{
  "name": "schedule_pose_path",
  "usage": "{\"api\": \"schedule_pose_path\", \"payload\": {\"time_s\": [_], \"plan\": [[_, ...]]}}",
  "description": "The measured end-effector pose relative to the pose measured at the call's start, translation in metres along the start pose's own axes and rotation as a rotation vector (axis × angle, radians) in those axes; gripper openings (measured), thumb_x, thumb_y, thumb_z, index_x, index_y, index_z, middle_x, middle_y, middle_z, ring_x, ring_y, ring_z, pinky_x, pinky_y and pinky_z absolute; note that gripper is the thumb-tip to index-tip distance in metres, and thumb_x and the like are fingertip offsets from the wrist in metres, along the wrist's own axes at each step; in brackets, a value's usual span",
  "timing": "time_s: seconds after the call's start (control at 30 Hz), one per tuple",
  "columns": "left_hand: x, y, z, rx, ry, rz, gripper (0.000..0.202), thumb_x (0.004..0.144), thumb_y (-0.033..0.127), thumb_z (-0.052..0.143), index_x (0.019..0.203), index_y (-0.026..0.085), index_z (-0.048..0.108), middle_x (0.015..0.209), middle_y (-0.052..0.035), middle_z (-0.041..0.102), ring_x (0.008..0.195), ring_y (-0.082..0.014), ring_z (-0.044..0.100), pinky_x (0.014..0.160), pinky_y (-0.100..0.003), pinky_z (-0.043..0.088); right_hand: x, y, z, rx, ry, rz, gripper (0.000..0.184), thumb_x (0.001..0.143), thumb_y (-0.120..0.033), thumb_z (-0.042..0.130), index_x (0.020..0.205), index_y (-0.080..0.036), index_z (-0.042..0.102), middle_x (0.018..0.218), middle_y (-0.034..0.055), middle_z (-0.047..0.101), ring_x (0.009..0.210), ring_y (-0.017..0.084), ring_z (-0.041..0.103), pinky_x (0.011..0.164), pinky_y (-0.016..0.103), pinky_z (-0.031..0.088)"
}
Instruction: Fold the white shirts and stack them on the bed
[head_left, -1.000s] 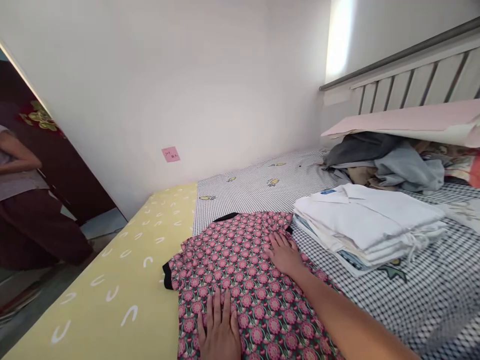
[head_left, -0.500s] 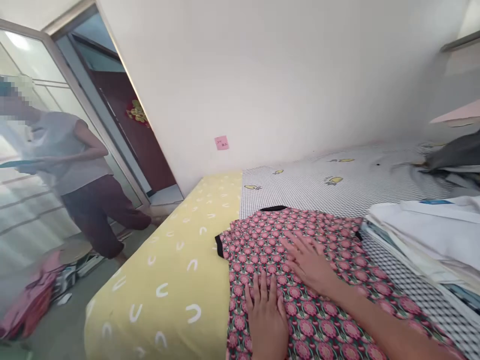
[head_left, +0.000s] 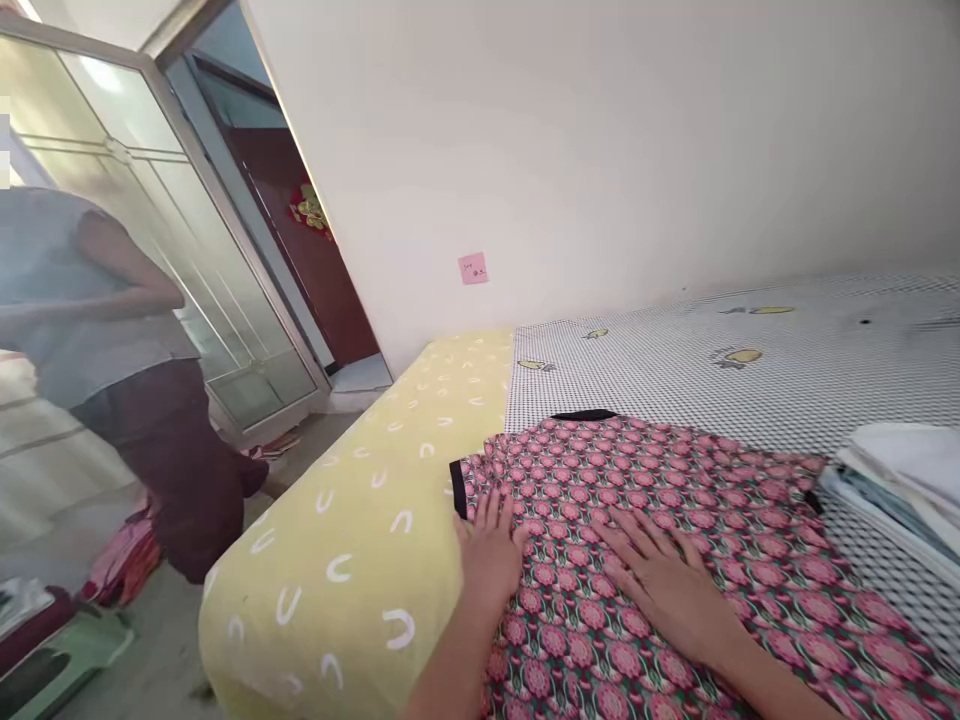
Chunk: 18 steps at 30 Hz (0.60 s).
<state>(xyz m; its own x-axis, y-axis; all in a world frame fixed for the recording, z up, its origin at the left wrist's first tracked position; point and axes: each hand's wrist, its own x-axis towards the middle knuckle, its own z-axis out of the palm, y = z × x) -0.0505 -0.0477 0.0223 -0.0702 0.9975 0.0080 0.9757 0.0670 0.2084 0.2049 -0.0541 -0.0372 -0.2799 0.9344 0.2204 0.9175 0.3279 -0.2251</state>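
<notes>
A pink floral short-sleeved top [head_left: 570,490] with black trim at its neck and cuffs lies spread on the bed. My left hand [head_left: 491,555] rests open on its left edge, just below the left sleeve, fingers pointing away from me. Flat on the middle of the cloth, my right hand [head_left: 664,585] has its fingers spread. Neither hand grips anything. The top's lower part runs out of view at the bottom.
Folded clothes [head_left: 911,485] are stacked at the right. Beneath lie a yellow patterned sheet [head_left: 360,560] and a checked sheet [head_left: 667,370]. Another person [head_left: 142,400] stands at the left by a glass-panelled door [head_left: 225,300]. A green stool [head_left: 90,650] is on the floor.
My left hand has moved left and up the top toward the sleeve. My right hand has slid slightly nearer to me. The view has turned left, and the other person has moved left.
</notes>
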Motion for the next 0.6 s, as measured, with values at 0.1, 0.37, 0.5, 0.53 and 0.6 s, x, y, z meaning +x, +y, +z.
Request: {"api": "schedule_pose_path", "payload": {"time_s": [0.1, 0.37, 0.5, 0.53, 0.6], "plan": [[0.031, -0.021, -0.011, -0.039, 0.045, -0.236, 0.059, 0.1, 0.05, 0.03, 0.157, 0.036, 0.034, 0.17, 0.0019, 0.024, 0.159, -0.0277, 0.016, 0.126, -0.068, 0.006, -0.001, 0.001, 0.0, -0.005, -0.001, -0.006, 0.06, 0.097, -0.068, 0.031, 0.154, -0.047, 0.04, 0.164, -0.0038, 0.039, 0.152, 0.031, 0.034, 0.122, 0.065, 0.022], [0.078, -0.046, -0.009, -0.147, 0.269, -0.613, 0.066, 0.097, 0.057, 0.03, 0.15, 0.021, 0.043, 0.166, -0.0168, 0.037, 0.154, -0.0299, 0.032, 0.12, -0.058, 0.033, -0.002, 0.001, 0.006, 0.0, 0.049, -0.001, 0.059, 0.097, -0.067, 0.034, 0.152, -0.047, 0.043, 0.163, -0.0047, 0.04, 0.152, 0.032, 0.035, 0.121, 0.066, 0.024], [0.098, -0.05, -0.013, -0.195, 0.293, -0.641, 0.045, 0.086, 0.06, 0.053, 0.118, 0.031, 0.069, 0.158, -0.012, 0.05, 0.147, -0.036, 0.043, 0.113, -0.062, 0.039, -0.001, -0.003, 0.002, 0.004, 0.045, 0.012, 0.058, 0.098, -0.067, 0.035, 0.151, -0.048, 0.045, 0.162, -0.0044, 0.041, 0.151, 0.032, 0.037, 0.121, 0.066, 0.025], [0.099, -0.05, -0.014, -0.197, 0.303, -0.633, 0.04, 0.083, 0.057, 0.059, 0.112, 0.033, 0.071, 0.155, -0.0101, 0.054, 0.144, -0.0362, 0.046, 0.112, -0.061, 0.04, -0.001, -0.004, 0.001, 0.007, 0.042, 0.017, 0.057, 0.098, -0.066, 0.035, 0.151, -0.047, 0.045, 0.162, -0.0045, 0.041, 0.151, 0.032, 0.037, 0.121, 0.066, 0.026], [0.099, -0.052, -0.015, -0.189, 0.341, -0.607, 0.033, 0.083, 0.052, 0.062, 0.107, 0.031, 0.072, 0.143, -0.0092, 0.064, 0.133, -0.034, 0.058, 0.109, -0.058, 0.044, 0.0, -0.006, -0.002, 0.018, 0.035, 0.025, 0.057, 0.098, -0.066, 0.036, 0.151, -0.047, 0.045, 0.163, -0.0046, 0.041, 0.151, 0.032, 0.037, 0.121, 0.066, 0.026]]}}
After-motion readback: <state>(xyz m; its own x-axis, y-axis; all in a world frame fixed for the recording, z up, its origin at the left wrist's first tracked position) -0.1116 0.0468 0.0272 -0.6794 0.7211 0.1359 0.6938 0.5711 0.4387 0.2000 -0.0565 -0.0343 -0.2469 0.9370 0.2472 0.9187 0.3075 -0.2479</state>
